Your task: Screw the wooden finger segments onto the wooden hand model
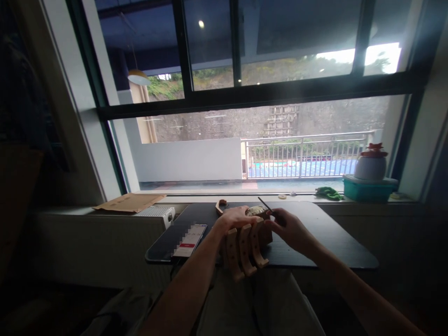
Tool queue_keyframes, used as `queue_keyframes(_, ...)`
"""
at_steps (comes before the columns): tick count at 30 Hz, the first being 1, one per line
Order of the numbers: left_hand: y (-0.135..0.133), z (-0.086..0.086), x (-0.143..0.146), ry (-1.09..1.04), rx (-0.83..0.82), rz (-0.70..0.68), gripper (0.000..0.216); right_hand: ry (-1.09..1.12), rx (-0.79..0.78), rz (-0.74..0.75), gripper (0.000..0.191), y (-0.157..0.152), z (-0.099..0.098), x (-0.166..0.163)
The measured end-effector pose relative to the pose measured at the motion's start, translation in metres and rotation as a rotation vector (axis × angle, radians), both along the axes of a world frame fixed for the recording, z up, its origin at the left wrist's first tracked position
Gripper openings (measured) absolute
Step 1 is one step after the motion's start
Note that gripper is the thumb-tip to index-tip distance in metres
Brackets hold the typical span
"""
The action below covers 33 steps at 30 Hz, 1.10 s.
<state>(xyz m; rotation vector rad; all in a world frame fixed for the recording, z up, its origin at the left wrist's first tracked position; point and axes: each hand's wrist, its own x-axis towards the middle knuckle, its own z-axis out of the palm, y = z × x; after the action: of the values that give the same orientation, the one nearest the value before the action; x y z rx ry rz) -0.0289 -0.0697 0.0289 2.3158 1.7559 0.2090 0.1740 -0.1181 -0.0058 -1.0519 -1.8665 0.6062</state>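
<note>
My left hand point(240, 217) is closed over the top of a wooden piece with curved, hooked arms point(248, 252) that have dark holes along them. The piece leans over the near edge of the dark table point(304, 242). Between my hands, at its far side, lies something pale and crinkled point(257, 211), partly hidden by my fingers. My right hand point(289, 226) pinches a thin dark stick point(265, 203), which slants up to the left above the pale thing. Its kind is too small to tell. Behind my left hand rests a small angular wooden part point(220, 207).
A phone with a lit screen point(191, 240) lies at the table's left. On the sill are a brown envelope point(129, 202), a green cloth point(329, 192), a teal box point(367, 189) and a white container with a red top point(371, 165). A window stands behind.
</note>
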Motion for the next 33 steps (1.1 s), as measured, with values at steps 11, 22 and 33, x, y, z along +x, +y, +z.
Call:
queue_keyframes(11, -0.005, 0.005, 0.003, 0.038, -0.024, 0.022, 0.031, -0.05, 0.093, -0.006, 0.027, 0.009, -0.01, -0.034)
queue_keyframes(22, -0.009, 0.008, 0.006, 0.009, -0.026, 0.019, 0.03, -0.1, 0.122, -0.034, 0.027, 0.006, -0.006, -0.036)
queue_keyframes(33, 0.009, 0.014, 0.002, -0.146, -0.061, 0.016, 0.035, -0.092, 0.026, -0.161, 0.035, 0.016, -0.042, 0.031)
